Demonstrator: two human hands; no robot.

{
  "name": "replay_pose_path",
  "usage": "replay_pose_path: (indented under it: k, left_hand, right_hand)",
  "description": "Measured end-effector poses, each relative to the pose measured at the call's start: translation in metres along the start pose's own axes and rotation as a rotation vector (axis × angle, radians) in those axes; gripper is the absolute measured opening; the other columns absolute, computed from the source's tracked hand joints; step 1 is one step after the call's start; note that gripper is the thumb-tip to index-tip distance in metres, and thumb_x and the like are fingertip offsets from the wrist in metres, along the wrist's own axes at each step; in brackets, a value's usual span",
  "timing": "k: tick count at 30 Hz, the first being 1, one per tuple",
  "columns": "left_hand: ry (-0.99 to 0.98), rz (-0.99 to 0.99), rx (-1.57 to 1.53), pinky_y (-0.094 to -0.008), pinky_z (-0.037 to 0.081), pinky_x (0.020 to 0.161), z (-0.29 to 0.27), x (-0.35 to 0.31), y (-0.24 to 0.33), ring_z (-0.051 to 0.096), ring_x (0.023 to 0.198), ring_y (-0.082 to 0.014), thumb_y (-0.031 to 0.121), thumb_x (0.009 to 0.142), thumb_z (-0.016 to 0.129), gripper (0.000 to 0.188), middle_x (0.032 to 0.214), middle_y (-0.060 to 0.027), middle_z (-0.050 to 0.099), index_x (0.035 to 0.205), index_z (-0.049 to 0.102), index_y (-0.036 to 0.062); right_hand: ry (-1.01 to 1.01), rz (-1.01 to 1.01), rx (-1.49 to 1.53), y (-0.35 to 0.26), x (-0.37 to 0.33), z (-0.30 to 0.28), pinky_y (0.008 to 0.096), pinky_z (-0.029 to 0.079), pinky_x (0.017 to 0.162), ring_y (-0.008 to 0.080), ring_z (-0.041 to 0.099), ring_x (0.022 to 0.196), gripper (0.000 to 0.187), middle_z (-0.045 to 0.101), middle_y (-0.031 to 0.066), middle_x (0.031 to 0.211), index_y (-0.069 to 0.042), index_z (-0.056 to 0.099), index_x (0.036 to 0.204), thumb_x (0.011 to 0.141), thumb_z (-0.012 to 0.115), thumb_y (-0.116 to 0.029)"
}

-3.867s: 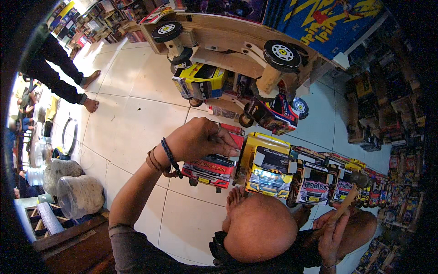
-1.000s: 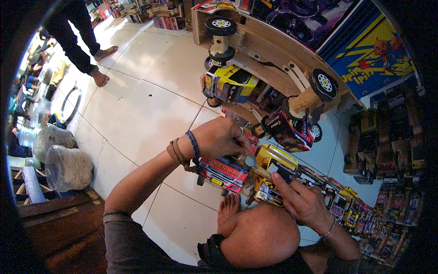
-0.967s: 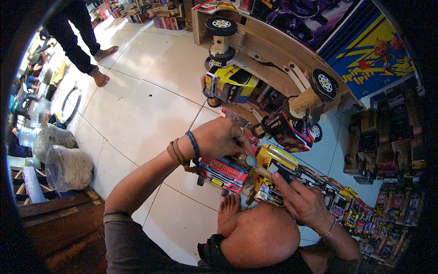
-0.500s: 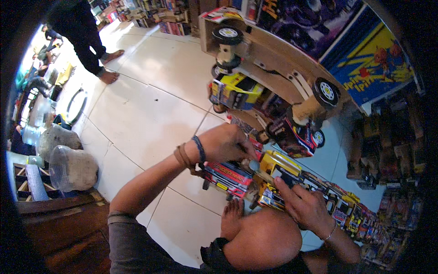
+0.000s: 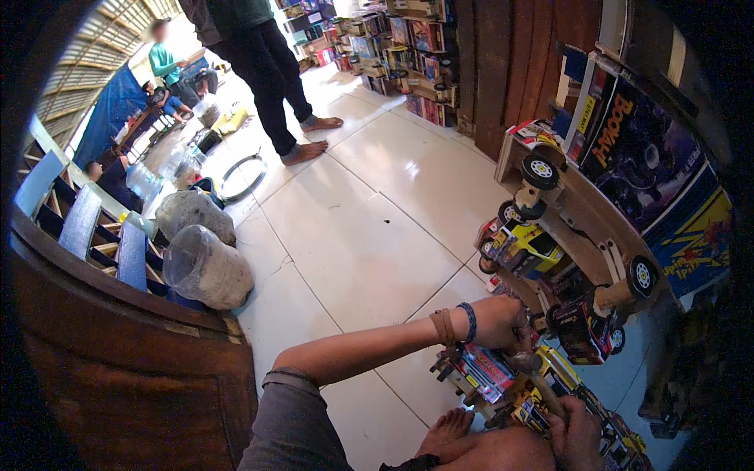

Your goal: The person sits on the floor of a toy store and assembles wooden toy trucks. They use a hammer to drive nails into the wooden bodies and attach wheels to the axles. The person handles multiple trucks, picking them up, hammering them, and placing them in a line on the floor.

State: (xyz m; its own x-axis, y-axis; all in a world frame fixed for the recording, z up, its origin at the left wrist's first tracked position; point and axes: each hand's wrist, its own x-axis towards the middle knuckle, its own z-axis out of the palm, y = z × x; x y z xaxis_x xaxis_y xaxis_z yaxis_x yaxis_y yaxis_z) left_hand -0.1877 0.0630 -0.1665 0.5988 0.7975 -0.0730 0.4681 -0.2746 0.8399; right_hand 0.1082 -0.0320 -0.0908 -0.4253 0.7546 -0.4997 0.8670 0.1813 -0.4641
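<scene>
My left hand (image 5: 503, 323), with dark and brown bands at the wrist, bends its fingers together over a toy truck; whatever they pinch is too small to make out. Right beside those fingertips is the head of a hammer (image 5: 547, 392), whose wooden handle slants down into my right hand (image 5: 577, 430), closed round it. Beneath both hands lies the toy truck, with a red and blue printed panel (image 5: 481, 370) and a yellow part (image 5: 559, 369). Part of it is hidden by my hands and knee.
Larger wooden toy trucks (image 5: 577, 208) with black wheels lie on the right. Ahead, a person (image 5: 275, 86) stands barefoot on the white tiles. At the left are a clear plastic tub (image 5: 208, 267) and a dark wooden panel (image 5: 141, 345). Stacked toy trucks (image 5: 424, 59) line the back.
The view has swung to the left, so the trucks and my hands appear farther right and lower. The hammer stays in my right hand, its head by my left fingers.
</scene>
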Motion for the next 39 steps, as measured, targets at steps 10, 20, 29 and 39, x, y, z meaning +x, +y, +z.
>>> replay_pose_path:
  k: [10, 20, 29, 39]
  left_hand:
    - [-0.037, -0.005, 0.043, -0.0408, 0.054, 0.069, -0.006, -0.003, 0.007, 0.068, 0.071, -0.0287, 0.025, 0.077, 0.073, 0.022, 0.084, -0.0144, 0.072, 0.092, 0.075, 0.0098]
    - [-0.063, 0.068, -0.01, -0.0333, 0.055, 0.074, -0.008, -0.004, 0.008, 0.07, 0.078, -0.022, 0.008, 0.085, 0.067, 0.022, 0.092, -0.0073, 0.075, 0.099, 0.079, 0.0193]
    - [-0.123, 0.006, 0.021, -0.0305, 0.055, 0.072, -0.013, -0.004, 0.015, 0.07, 0.076, -0.0169, 0.016, 0.085, 0.071, 0.017, 0.09, -0.0038, 0.076, 0.099, 0.08, 0.0207]
    - [-0.104, 0.011, 0.002, -0.0292, 0.054, 0.069, -0.013, -0.005, 0.015, 0.069, 0.071, -0.0139, 0.017, 0.084, 0.072, 0.02, 0.087, -0.0029, 0.076, 0.102, 0.079, 0.0216]
  right_hand:
    - [0.114, 0.046, 0.325, -0.017, -0.025, -0.018, 0.0384, 0.054, 0.081, 0.0348, 0.069, 0.099, 0.035, 0.068, 0.0209, 0.116, -0.004, 0.057, 0.133, 0.103, 0.052, -0.022]
    - [0.317, -0.439, -0.291, 0.017, -0.015, -0.002, 0.0325, 0.051, 0.05, 0.0187, 0.058, 0.058, 0.065, 0.054, 0.0048, 0.078, -0.014, 0.049, 0.145, 0.084, 0.07, -0.01]
    - [0.41, -0.487, -0.462, 0.03, -0.011, 0.009, 0.0323, 0.049, 0.044, 0.0156, 0.054, 0.051, 0.064, 0.048, 0.0018, 0.073, -0.018, 0.054, 0.142, 0.08, 0.069, -0.009]
    - [0.44, -0.468, -0.458, 0.031, -0.01, 0.011, 0.0321, 0.047, 0.042, 0.0152, 0.053, 0.049, 0.064, 0.047, 0.0008, 0.069, -0.017, 0.058, 0.14, 0.077, 0.068, -0.004]
